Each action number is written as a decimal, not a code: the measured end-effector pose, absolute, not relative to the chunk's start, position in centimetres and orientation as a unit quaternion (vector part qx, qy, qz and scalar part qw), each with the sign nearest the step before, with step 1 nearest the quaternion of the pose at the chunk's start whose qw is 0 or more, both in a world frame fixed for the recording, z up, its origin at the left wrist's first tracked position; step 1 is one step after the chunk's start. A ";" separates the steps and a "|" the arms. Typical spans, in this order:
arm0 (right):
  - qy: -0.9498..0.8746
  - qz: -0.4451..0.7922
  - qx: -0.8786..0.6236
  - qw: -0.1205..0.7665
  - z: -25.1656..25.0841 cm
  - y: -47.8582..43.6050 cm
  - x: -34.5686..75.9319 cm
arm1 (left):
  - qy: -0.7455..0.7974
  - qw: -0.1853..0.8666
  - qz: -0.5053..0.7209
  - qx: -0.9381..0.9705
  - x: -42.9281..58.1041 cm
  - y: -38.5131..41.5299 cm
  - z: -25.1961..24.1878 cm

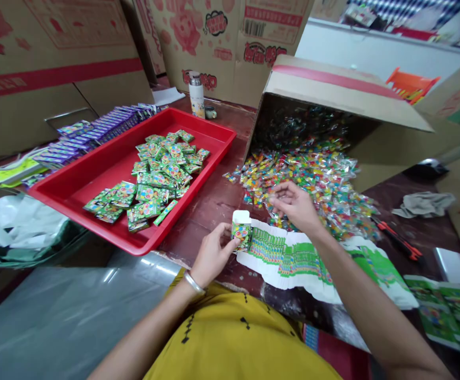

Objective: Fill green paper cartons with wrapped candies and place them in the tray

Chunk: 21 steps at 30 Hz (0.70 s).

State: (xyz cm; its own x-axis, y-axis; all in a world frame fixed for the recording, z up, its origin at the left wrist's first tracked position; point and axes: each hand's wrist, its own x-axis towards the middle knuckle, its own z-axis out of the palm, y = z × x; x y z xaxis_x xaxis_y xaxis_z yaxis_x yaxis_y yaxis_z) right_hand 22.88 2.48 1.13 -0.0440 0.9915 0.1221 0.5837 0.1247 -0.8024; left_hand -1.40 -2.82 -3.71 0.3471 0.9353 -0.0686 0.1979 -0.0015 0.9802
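Small green printed box [241, 235] upright, white flap [241, 216] raised; colourful clear-wrapped candies [313, 169] heaped beyond.

Box [242, 232] (green) in left hand [214, 250]

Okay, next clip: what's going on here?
A person's left hand holds a small green box with its top flap up. The right hand is at the wrapped sweets spilling from a large carton; whether it grips one is unclear. Flattened boxes lie in a row beneath the right arm, and a red tray holds a heap of made-up boxes.
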 end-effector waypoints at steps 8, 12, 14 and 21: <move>-0.573 0.340 -0.569 0.482 2.4 -1.2 17.4 | 0.439 0.524 0.356 0.637 0.8 -3.8 -2.4; -0.653 0.155 -0.616 0.413 2.1 -1.8 17.3 | 0.444 0.525 0.379 0.619 0.9 -4.1 -2.0; -0.683 0.120 -0.609 0.385 2.2 -2.0 17.4 | 0.448 0.528 0.385 0.610 0.9 -4.1 -2.1; -0.681 0.279 -0.537 0.412 1.9 -3.1 18.2 | 0.428 0.536 0.438 0.581 0.6 -4.0 -1.4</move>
State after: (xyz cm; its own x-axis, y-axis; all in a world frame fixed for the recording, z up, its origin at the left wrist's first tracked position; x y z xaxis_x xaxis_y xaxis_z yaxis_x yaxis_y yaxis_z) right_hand 18.21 -3.08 1.89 -0.0837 0.9616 0.2615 0.5007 0.2674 -0.8233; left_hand 0.63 -4.01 -1.39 0.2505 0.9668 0.0504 0.0273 -0.0591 0.9979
